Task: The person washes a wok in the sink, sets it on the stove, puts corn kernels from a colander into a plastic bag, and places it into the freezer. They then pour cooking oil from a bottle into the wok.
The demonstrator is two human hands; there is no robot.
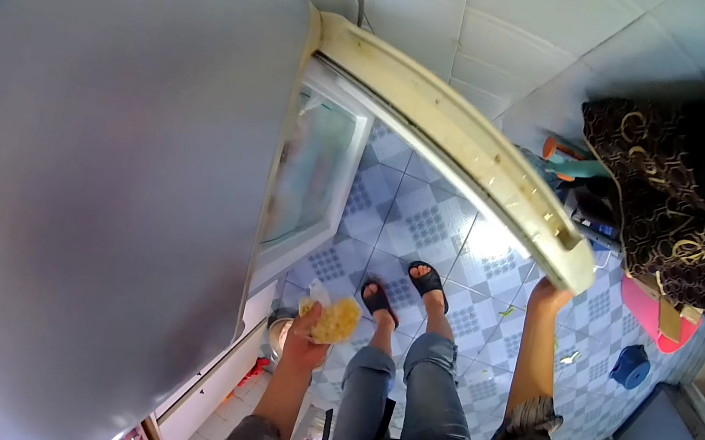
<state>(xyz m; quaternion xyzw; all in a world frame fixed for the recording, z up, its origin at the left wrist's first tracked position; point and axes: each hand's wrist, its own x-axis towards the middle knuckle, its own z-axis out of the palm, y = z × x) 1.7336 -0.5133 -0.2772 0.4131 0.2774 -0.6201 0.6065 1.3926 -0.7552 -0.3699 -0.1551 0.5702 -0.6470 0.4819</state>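
My left hand [306, 344] is closed around a clear plastic bag of yellow pieces [336, 321], held low in front of the refrigerator [121, 142]. What the pieces are, I cannot make out. Farther right, my right hand [551, 296] grips the outer end of the open refrigerator door [462, 131]; its fingertips are partly hidden by the door. Behind the door's hinge side, the pale inner compartment [315, 166] shows in part, with a glassy panel whose contents are blurred.
Blue patterned floor tiles [421, 204] lie below, with small green scraps on them. A dark patterned cloth [660, 189] hangs at the right above a pink item [656, 316]. A blue stool-like object [631, 366] stands on the floor. Below my left hand is a round metal container [277, 331].
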